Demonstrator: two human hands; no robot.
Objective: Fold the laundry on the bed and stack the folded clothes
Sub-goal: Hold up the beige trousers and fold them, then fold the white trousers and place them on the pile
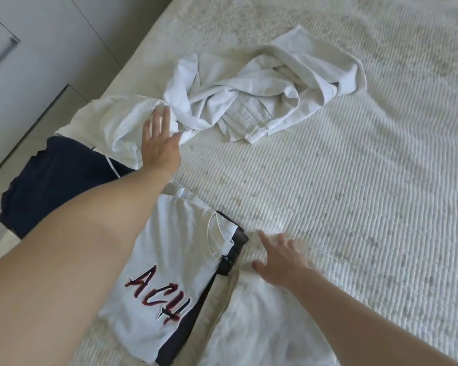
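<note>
Working from the left of the frame, we see dark shorts [50,180] hanging off the bed [354,194] edge, not yet folded by our judgement. Just right of them our left hand [158,143] lies flat, fingers straight, on a crumpled white garment [236,96] at upper centre, also unfolded. Lower centre, a folded white shirt [164,260] sits stacked on a dark folded piece [233,249]. Our right hand [278,262], fingers spread and holding nothing, rests beside that stack.
</note>
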